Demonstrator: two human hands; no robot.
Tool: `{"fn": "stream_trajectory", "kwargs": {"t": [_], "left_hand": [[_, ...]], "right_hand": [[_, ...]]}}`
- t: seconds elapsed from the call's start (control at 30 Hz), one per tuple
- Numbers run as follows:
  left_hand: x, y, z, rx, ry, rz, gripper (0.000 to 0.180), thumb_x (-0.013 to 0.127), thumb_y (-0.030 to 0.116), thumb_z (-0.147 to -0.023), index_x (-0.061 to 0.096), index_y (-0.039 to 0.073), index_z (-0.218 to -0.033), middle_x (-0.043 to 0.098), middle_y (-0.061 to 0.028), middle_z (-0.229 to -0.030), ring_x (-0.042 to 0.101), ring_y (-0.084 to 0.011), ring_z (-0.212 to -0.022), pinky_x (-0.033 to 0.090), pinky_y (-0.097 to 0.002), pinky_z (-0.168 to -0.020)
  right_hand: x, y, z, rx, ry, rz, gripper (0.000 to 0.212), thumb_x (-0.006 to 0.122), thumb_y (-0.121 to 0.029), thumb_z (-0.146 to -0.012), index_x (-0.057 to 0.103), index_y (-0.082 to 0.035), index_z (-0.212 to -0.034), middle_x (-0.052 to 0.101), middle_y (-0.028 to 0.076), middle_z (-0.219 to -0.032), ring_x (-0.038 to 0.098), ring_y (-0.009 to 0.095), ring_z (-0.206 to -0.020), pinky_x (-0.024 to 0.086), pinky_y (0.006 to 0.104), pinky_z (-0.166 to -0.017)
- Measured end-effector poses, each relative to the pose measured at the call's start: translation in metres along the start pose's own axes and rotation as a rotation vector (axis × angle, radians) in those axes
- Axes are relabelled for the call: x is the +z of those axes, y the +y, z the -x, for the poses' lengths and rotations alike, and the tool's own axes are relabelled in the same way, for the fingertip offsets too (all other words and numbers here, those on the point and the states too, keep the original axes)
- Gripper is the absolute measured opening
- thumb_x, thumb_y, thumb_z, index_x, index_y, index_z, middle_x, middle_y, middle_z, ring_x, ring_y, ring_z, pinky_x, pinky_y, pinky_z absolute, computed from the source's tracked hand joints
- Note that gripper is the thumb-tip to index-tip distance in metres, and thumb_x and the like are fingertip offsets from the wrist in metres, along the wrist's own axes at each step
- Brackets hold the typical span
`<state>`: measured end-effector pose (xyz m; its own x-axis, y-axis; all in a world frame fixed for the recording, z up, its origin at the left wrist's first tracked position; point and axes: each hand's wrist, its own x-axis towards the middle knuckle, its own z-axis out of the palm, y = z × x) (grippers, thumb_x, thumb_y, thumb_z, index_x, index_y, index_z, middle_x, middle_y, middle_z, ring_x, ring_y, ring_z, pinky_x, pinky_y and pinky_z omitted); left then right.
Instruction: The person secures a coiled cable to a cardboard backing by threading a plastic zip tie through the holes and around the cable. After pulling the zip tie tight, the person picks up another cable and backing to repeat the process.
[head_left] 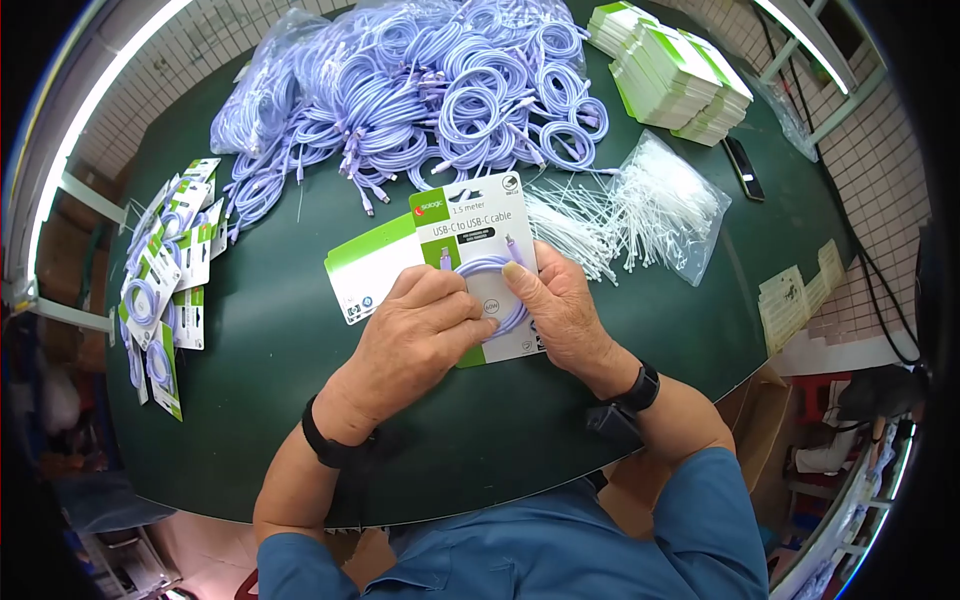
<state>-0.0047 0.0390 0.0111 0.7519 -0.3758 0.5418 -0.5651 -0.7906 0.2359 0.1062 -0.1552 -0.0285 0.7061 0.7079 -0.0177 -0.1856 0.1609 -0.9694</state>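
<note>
A green-and-white packaging card [470, 220] is held up in front of me, with a coiled lavender USB cable [478, 264] against its face. My right hand [568, 312] grips the card's right edge, thumb pressing on the coil and the fingers behind. My left hand [420, 335] is closed over the coil's left side; whether its fingertips also pinch a tie is hidden. Beneath and left of the held card, another green-and-white card [376, 262] lies on the table. White cable ties [575, 228] spread loose just beyond the held card.
A large heap of coiled lavender cables [430, 95] covers the far side of the dark green table [240, 400]. Carded cables [160, 270] pile up at left. Stacked cards [680, 75], a bag of ties [668, 200], a phone [743, 168] and paper sheets [800, 300] lie at right.
</note>
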Motion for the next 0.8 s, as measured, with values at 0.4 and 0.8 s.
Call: {"fn": "stream_trajectory", "kwargs": {"t": [0.4, 0.8], "left_hand": [[0.022, 0.006, 0.01, -0.109, 0.083, 0.002, 0.029, 0.089, 0.015, -0.071, 0.076, 0.01, -0.097, 0.067, -0.0011, -0.095, 0.064, -0.0251, -0.099, 0.051, -0.0406, -0.083], [0.035, 0.019, 0.007, -0.163, 0.201, -0.066, 0.03, 0.09, 0.016, -0.07, 0.074, 0.01, -0.094, 0.066, -0.0005, -0.093, 0.062, -0.024, -0.093, 0.047, -0.0412, -0.081]], "right_hand": [[0.005, 0.005, -0.002, 0.022, 0.027, -0.001, 0.036, 0.06, -0.02, -0.113, 0.06, 0.003, -0.14, 0.073, 0.01, -0.126, 0.07, 0.012, -0.108, 0.058, 0.0301, -0.094], [0.005, 0.006, 0.0, -0.009, 0.059, 0.003, 0.036, 0.057, -0.02, -0.114, 0.057, 0.003, -0.143, 0.072, 0.011, -0.13, 0.07, 0.014, -0.111, 0.059, 0.0314, -0.096]]}}
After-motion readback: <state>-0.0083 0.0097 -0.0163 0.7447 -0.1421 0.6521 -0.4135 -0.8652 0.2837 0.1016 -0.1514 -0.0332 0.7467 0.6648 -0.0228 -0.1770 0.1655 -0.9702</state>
